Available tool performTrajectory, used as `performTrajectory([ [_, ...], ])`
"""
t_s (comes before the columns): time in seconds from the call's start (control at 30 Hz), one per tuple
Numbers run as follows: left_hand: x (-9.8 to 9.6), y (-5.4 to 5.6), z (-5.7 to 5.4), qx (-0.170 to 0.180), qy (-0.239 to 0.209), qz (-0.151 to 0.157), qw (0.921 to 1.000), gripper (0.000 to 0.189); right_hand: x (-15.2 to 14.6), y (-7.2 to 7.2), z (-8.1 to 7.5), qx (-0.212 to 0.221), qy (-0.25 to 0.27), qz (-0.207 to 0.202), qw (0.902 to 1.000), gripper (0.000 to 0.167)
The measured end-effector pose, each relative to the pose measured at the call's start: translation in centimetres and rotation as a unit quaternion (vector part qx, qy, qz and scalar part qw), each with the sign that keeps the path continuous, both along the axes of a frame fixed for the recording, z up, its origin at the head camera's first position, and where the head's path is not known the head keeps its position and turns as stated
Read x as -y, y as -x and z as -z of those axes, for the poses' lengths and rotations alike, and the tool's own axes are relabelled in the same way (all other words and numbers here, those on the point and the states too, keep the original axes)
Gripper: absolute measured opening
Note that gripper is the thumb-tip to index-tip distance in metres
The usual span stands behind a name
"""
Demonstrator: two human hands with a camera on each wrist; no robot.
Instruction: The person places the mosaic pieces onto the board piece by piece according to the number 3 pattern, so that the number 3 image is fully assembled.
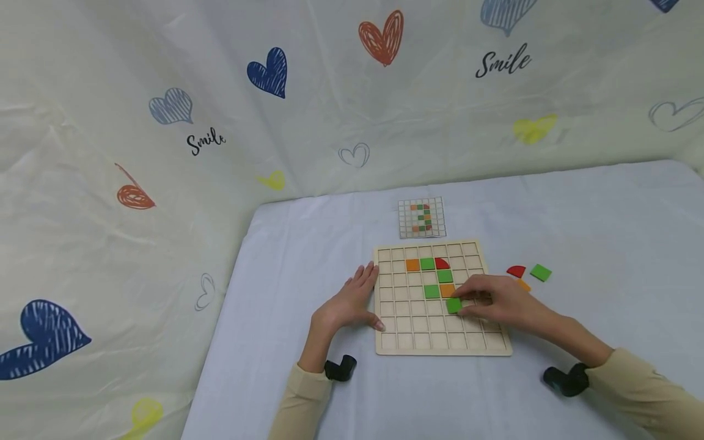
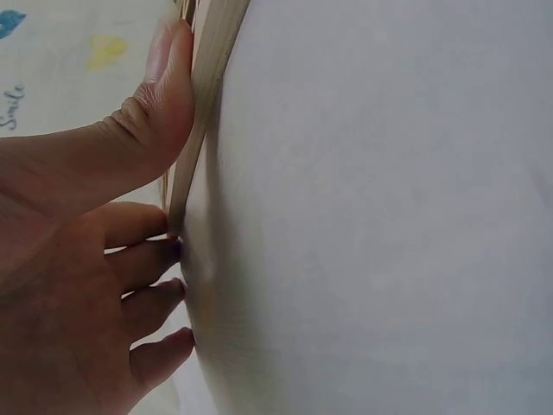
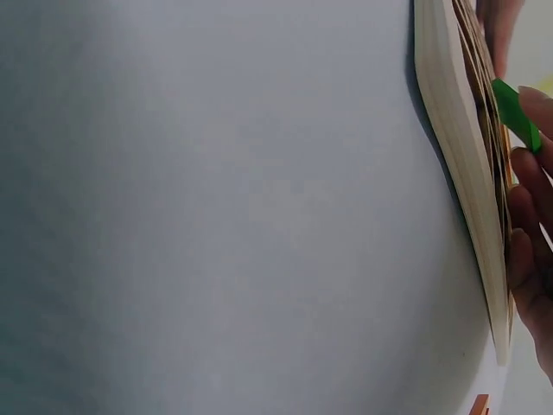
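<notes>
A wooden grid board (image 1: 409, 341) lies on the white-covered table. Between thumb and fingers, my right hand (image 1: 503, 299) pinches a green square tile (image 1: 453, 305) over the board's grid; the right wrist view shows this tile (image 3: 516, 117) tilted. Just above it on the board sit an orange tile (image 1: 447, 290) and a green tile (image 1: 431, 291). Higher up are another green tile (image 1: 444, 276) and a row of orange (image 1: 412, 265), green (image 1: 427, 263) and red quarter-circle (image 1: 442, 263) tiles. My left hand (image 1: 346, 305) rests along the board's left edge, fingers extended, thumb touching the rim.
Behind the board lies a small printed card (image 1: 421, 218) with a coloured grid pattern. Right of the board are a loose red quarter-circle piece (image 1: 516, 271), a green square (image 1: 541, 272) and an orange piece (image 1: 524, 284) partly hidden by my right hand. A heart-printed cloth (image 1: 308, 134) hangs behind.
</notes>
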State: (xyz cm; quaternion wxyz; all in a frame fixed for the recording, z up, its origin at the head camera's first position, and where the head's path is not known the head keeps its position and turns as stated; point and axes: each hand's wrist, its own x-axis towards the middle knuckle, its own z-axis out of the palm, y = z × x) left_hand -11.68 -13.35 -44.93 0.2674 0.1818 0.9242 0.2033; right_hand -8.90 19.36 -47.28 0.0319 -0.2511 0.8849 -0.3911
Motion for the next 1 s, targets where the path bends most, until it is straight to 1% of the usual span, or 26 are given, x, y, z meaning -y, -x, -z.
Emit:
performTrajectory([
  [0.07,0.0,0.0,0.0,0.001,-0.001,0.0,1.0,0.122,0.1,0.0,0.0,0.003,-0.001,-0.001,1.0,0.029],
  [0.13,0.0,0.1,0.0,0.003,0.001,0.0,1.0,0.122,0.3,0.0,0.0,-0.004,-0.003,-0.004,1.0,0.029],
  [0.27,0.0,0.2,0.0,0.006,-0.006,-0.003,1.0,0.123,0.7,0.0,0.2,-0.034,-0.014,-0.008,0.9993,0.029],
  [0.37,0.1,0.3,0.3,0.006,-0.003,-0.004,1.0,0.124,0.9,-0.1,0.3,-0.055,-0.02,-0.011,0.9982,0.029],
  [0.5,0.2,0.4,0.9,0.004,0.004,-0.004,1.0,0.126,0.9,-0.1,0.2,-0.065,-0.022,-0.016,0.9975,0.028],
  [0.6,0.2,0.5,0.9,0.003,0.001,-0.004,1.0,0.126,0.9,-0.1,0.1,-0.063,-0.027,-0.02,0.9975,0.028],
  [0.83,0.3,0.0,-0.1,0.006,-0.027,-0.008,0.9996,0.125,1.0,-0.1,0.0,-0.043,-0.046,-0.017,0.9979,0.027],
  [1.0,0.3,0.0,0.0,0.005,-0.026,-0.006,0.9996,0.125,0.9,-0.2,-0.1,-0.033,-0.051,-0.017,0.998,0.028],
])
